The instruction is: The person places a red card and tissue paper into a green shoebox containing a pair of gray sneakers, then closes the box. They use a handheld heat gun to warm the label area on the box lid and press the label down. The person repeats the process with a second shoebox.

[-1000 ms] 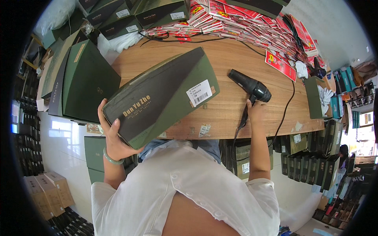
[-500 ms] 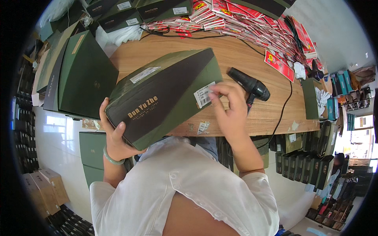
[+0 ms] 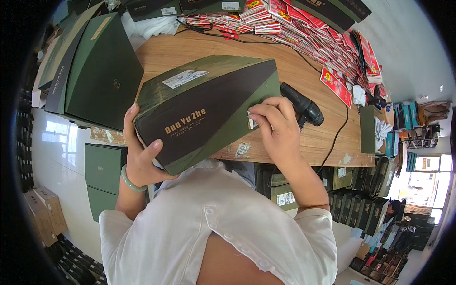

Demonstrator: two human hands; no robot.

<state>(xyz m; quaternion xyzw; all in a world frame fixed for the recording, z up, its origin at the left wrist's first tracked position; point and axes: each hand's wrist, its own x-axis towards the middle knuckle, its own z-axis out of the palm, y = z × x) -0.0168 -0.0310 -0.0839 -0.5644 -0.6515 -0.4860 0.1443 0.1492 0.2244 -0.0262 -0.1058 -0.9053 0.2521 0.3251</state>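
Note:
A green and dark brown shoe box (image 3: 199, 114) is held tilted over the front of the wooden table. My left hand (image 3: 142, 156), with a pale green bangle at its wrist, grips the box's left end, thumb on the brown side. My right hand (image 3: 278, 123) is at the right part of the same side, thumb and index finger pinched together at a white barcode label (image 3: 251, 123). My fingers cover most of that label; whether its edge is lifted I cannot tell. Another white label (image 3: 185, 79) lies on the box's upper face. Just right of the box lies a black hair dryer (image 3: 308, 109).
Large green boxes (image 3: 102, 71) stand at the table's left. A heap of red printed packets (image 3: 304, 38) fills the back right, with a black cord (image 3: 337, 135) running down nearby. At the right is an open green box (image 3: 368, 129) holding white paper.
The box has turned to show more of its upper face. My right thumb and index finger have closed at the barcode label, which was plainly visible before and is now mostly hidden.

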